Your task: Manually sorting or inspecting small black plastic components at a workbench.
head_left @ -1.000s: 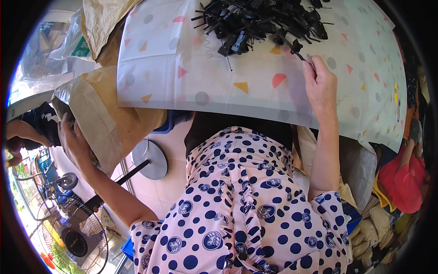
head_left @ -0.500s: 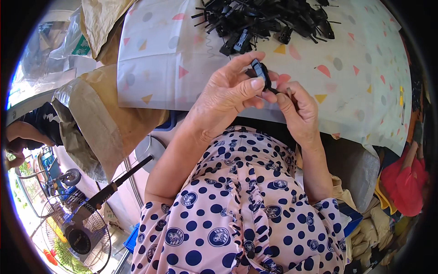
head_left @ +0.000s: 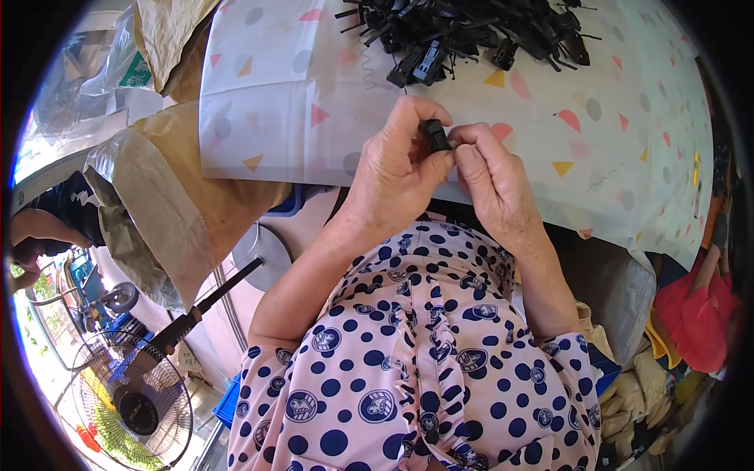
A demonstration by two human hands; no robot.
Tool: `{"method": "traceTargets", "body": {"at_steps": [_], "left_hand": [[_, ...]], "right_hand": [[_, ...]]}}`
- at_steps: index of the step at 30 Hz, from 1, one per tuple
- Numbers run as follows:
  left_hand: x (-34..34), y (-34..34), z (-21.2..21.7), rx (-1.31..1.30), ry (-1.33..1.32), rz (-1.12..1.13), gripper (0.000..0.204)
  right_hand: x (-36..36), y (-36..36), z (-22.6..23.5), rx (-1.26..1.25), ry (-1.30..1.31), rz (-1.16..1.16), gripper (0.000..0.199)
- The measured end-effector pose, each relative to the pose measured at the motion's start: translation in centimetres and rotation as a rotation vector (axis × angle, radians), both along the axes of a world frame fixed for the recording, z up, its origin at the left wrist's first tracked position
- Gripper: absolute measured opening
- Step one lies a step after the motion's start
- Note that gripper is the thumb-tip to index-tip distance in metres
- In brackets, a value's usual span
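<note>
My left hand is closed around a small black plastic piece, pinching it between thumb and fingers just in front of the table's near edge. At the piece's lower right end, my right hand has its thumb and fingertips pressed together, nearly touching the left thumb. What sits in that right pinch is hidden by the fingers. Beyond both hands lies a heap of similar black plastic pieces with thin rods sticking out. One piece at its near edge shows a grey-blue face.
A patterned cloth covers the table. Brown paper and woven sacks stand at the left, with a fan below them. Another person's arm shows at the far left. Red cloth hangs at the right.
The black piece has been turned, so its grey-blue face no longer shows. My left hand has curled tighter around it, and my right hand has moved slightly up and left toward it.
</note>
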State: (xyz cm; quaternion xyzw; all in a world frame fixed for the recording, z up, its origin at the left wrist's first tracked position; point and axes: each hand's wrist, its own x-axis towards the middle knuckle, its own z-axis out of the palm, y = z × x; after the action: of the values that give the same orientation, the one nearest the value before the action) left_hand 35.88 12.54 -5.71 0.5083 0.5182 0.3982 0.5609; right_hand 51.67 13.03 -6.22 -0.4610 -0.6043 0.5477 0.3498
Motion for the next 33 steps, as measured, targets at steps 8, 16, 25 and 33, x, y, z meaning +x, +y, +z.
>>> {"method": "traceTargets", "body": {"at_steps": [8,16,25,33], "left_hand": [[-0.5,-0.5,0.2,0.231,0.329,-0.013,0.03],[-0.1,-1.6,0.2,0.482,0.492,0.065,0.028],[-0.7,-3.4,1.3,0.508,0.423,0.147,0.029],[-3.4,-5.0,2.8,-0.037,-0.68,0.044,0.038]], "right_hand": [[-1.0,-0.3,0.6,-0.039,-0.057,0.073,0.02],[-1.9,-1.0,0.6,0.112,-0.125,0.009,0.019],[-2.1,-2.9,1.0,0.189,0.018,-0.033,0.024],[-1.5,-3.8,1.3,0.018,0.344,-0.015,0.015]]}}
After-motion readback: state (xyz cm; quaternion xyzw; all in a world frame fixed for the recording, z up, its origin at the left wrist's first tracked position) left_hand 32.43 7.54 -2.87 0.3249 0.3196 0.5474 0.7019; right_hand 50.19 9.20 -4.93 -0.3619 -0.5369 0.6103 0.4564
